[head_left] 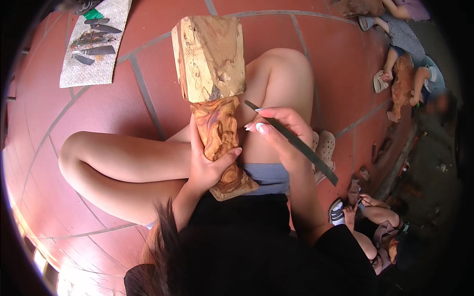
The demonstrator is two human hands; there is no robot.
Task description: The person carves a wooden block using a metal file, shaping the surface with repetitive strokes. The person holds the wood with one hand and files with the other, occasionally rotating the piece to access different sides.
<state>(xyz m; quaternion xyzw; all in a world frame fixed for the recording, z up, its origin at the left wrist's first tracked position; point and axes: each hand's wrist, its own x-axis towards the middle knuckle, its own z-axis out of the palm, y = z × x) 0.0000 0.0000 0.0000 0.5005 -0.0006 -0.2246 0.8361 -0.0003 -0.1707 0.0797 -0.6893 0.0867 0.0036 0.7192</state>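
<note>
Dark hair (165, 232) hangs nearest the lens, above crossed bare legs on a red tiled floor (98, 113). The left hand (207, 165) is wrapped tight around the carved lower part of a wooden carving (215, 98), which rests on the lap with its long axis running away from the person, rough uncarved block end pointing up the picture. The right hand (276, 128) pinches a thin dark file (296, 143), tip beside the carving, handle slanting down-right.
</note>
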